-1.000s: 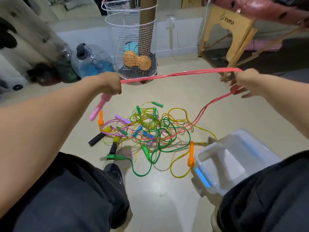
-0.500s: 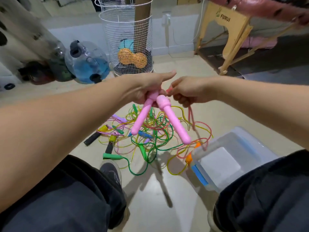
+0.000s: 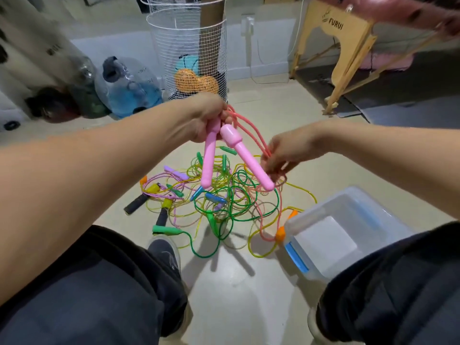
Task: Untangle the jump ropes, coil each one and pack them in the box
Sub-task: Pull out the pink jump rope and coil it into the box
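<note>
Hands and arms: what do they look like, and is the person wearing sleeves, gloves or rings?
Both forearms are bare right up to the picture's edge, so no sleeves show. The left hand and right hand have no gloves, and no rings, watch or bracelet can be seen. Slight blur hides fine detail.

One head-worn view (wide-angle) looks forward and down, close over both forearms.
</note>
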